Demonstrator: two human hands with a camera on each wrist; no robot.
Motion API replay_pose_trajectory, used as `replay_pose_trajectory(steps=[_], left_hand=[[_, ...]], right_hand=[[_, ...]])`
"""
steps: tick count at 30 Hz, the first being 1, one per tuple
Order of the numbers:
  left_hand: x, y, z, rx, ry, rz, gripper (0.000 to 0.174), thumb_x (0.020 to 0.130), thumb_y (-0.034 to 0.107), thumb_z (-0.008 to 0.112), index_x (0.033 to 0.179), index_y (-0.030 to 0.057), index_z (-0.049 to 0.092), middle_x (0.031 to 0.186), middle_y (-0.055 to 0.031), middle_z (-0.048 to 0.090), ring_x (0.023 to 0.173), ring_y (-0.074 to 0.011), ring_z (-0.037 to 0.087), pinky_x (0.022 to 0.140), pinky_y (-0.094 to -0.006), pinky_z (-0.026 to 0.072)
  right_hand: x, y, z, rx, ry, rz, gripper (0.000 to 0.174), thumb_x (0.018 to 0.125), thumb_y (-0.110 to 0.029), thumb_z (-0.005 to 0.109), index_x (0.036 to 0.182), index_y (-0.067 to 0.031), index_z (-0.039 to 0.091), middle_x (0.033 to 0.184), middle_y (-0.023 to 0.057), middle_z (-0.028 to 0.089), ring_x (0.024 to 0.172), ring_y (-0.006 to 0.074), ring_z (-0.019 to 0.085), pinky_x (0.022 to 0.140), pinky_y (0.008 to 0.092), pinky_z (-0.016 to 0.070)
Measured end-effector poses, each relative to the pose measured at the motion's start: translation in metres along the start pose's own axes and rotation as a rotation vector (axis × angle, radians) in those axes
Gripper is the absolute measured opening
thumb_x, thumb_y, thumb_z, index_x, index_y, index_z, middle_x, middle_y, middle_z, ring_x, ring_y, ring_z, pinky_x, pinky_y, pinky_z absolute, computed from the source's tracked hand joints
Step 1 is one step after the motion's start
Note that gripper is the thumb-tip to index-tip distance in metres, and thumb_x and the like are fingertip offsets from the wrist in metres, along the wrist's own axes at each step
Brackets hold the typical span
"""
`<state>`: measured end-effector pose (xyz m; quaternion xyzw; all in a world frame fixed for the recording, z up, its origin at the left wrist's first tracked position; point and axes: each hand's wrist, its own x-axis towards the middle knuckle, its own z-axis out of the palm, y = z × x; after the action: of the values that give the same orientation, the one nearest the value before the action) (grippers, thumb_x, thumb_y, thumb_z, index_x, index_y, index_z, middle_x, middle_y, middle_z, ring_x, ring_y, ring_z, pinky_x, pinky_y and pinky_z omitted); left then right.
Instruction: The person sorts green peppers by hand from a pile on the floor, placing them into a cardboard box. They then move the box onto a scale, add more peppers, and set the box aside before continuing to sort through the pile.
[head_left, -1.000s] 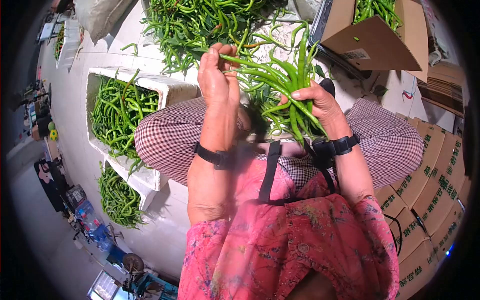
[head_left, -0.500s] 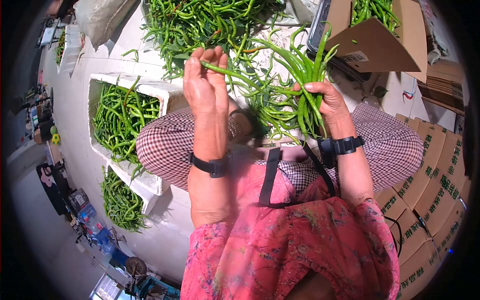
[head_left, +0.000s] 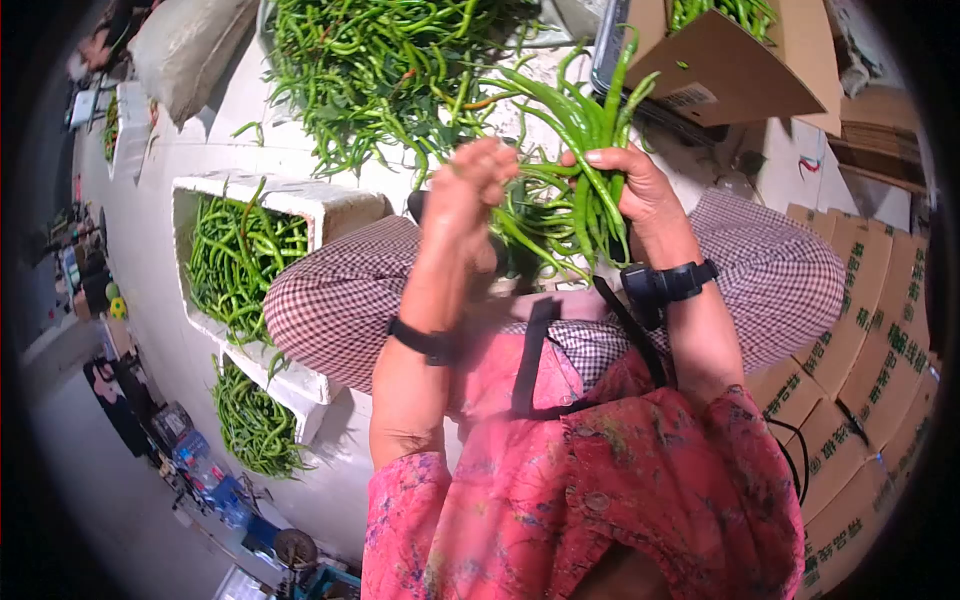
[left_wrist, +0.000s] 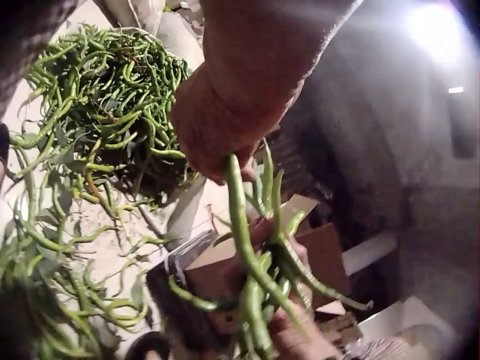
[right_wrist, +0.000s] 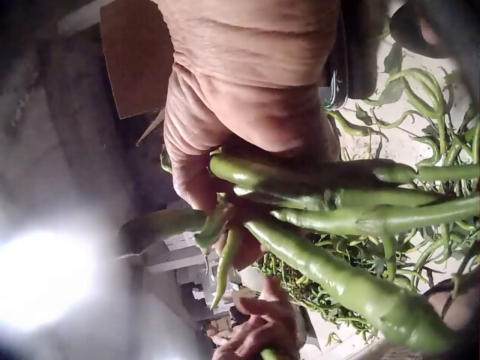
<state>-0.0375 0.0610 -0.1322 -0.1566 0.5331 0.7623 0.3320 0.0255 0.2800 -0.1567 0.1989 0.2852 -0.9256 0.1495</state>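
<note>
My right hand grips a bunch of long green peppers, which fan out above and below the thumb. To its left, my left hand is blurred, its fingers curled. In the left wrist view that left hand pinches one long pepper by its end, in front of the bunch. The right wrist view shows the right hand wrapped round several peppers, with the left hand apart, farther off.
A large heap of peppers lies ahead on the floor. A white foam box full of peppers stands left, another pepper pile behind it. An open cardboard box is ahead right; flattened cartons lie right.
My left hand has moved right, closer to the right hand, and its fingers are more curled than before. The right hand still grips the bunch. The head view has shifted slightly.
</note>
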Motion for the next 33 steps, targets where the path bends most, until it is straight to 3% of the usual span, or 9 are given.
replay_pose_trajectory(steps=[5, 9, 13, 15, 17, 22, 26, 29, 33], left_hand=[[-0.009, 0.044, -0.004, -0.656, -0.201, 0.121, 0.028, 0.094, 0.002, 0.053, 0.12, -0.0059, 0.048, 0.097, -0.0167, 0.059, 0.072, -0.0117, 0.054, 0.045, -0.0153, 0.0381], [-0.002, 0.038, 0.003, -0.77, -0.104, 0.124, 0.021, 0.09, 0.0, 0.059, 0.108, -0.0057, 0.05, 0.093, -0.0112, 0.056, 0.081, -0.0136, 0.057, 0.055, -0.0181, 0.0427], [0.002, 0.028, 0.008, -0.558, -0.012, 0.151, 0.031, 0.086, -0.002, 0.061, 0.113, -0.0108, 0.048, 0.104, -0.0211, 0.057, 0.092, -0.0229, 0.059, 0.068, -0.023, 0.0504], [-0.006, 0.025, 0.023, -0.363, 0.061, 0.171, 0.037, 0.087, -0.001, 0.061, 0.118, -0.007, 0.043, 0.107, -0.0167, 0.056, 0.096, -0.0236, 0.058, 0.085, -0.0299, 0.0503], [-0.003, 0.011, 0.019, -0.356, 0.101, 0.138, 0.039, 0.087, -0.002, 0.061, 0.12, -0.0068, 0.04, 0.107, -0.0155, 0.056, 0.094, -0.0232, 0.058, 0.087, -0.0322, 0.0499], [-0.004, 0.003, 0.021, -0.178, -0.169, 0.035, 0.03, 0.09, 0.003, 0.058, 0.117, -0.0055, 0.047, 0.098, -0.0119, 0.06, 0.082, -0.0188, 0.059, 0.077, -0.0314, 0.0499], [-0.003, -0.004, 0.026, 0.093, -0.029, 0.064, 0.037, 0.086, 0.006, 0.065, 0.118, -0.0044, 0.05, 0.102, -0.0096, 0.06, 0.084, -0.0153, 0.059, 0.073, -0.0283, 0.0506], [-0.004, -0.013, 0.031, 0.0, 0.055, 0.116, 0.036, 0.086, 0.004, 0.065, 0.117, -0.0035, 0.05, 0.102, -0.0096, 0.059, 0.086, -0.0163, 0.06, 0.071, -0.03, 0.0535], [-0.001, -0.009, 0.018, -0.205, -0.114, -0.009, 0.036, 0.089, 0.003, 0.06, 0.121, -0.0052, 0.047, 0.1, -0.0137, 0.058, 0.08, -0.0218, 0.062, 0.066, -0.0381, 0.0575]], right_hand=[[0.002, 0.002, 0.003, -0.041, -0.076, -0.025, 0.042, 0.076, -0.003, 0.066, 0.116, 0.0061, 0.055, 0.099, 0.0191, 0.067, 0.088, 0.0241, 0.067, 0.081, 0.0353, 0.0558], [0.006, 0.011, 0.008, -0.067, -0.057, -0.039, 0.045, 0.074, -0.004, 0.067, 0.116, 0.0054, 0.054, 0.098, 0.0185, 0.066, 0.088, 0.0258, 0.066, 0.083, 0.0377, 0.0555], [0.005, 0.019, 0.016, -0.053, -0.095, 0.036, 0.045, 0.074, -0.002, 0.066, 0.116, 0.0063, 0.054, 0.098, 0.0182, 0.067, 0.09, 0.0256, 0.066, 0.087, 0.0375, 0.0539], [0.005, 0.02, 0.02, -0.091, -0.086, 0.022, 0.043, 0.074, -0.002, 0.066, 0.114, 0.0064, 0.055, 0.098, 0.0177, 0.067, 0.09, 0.025, 0.066, 0.088, 0.037, 0.0531], [0.007, 0.021, 0.016, -0.097, -0.093, 0.008, 0.041, 0.075, -0.002, 0.066, 0.113, 0.0064, 0.056, 0.098, 0.0168, 0.067, 0.091, 0.0243, 0.066, 0.088, 0.0363, 0.0528], [0.01, 0.026, 0.016, -0.108, -0.086, 0.007, 0.041, 0.076, -0.001, 0.067, 0.115, 0.0066, 0.056, 0.1, 0.0155, 0.066, 0.091, 0.0239, 0.066, 0.087, 0.036, 0.053], [0.007, 0.028, 0.025, -0.146, -0.027, 0.028, 0.04, 0.078, -0.002, 0.068, 0.116, 0.0037, 0.057, 0.101, 0.0122, 0.066, 0.09, 0.0216, 0.066, 0.086, 0.0339, 0.0529], [0.014, 0.03, 0.011, -0.134, -0.078, 0.082, 0.036, 0.08, -0.003, 0.067, 0.116, 0.0002, 0.06, 0.1, 0.0092, 0.067, 0.089, 0.0183, 0.066, 0.081, 0.0304, 0.054], [0.015, 0.028, 0.011, -0.045, -0.063, 0.093, 0.035, 0.082, -0.005, 0.067, 0.116, 0.0004, 0.06, 0.101, 0.0091, 0.067, 0.085, 0.0181, 0.067, 0.072, 0.0297, 0.0559]])
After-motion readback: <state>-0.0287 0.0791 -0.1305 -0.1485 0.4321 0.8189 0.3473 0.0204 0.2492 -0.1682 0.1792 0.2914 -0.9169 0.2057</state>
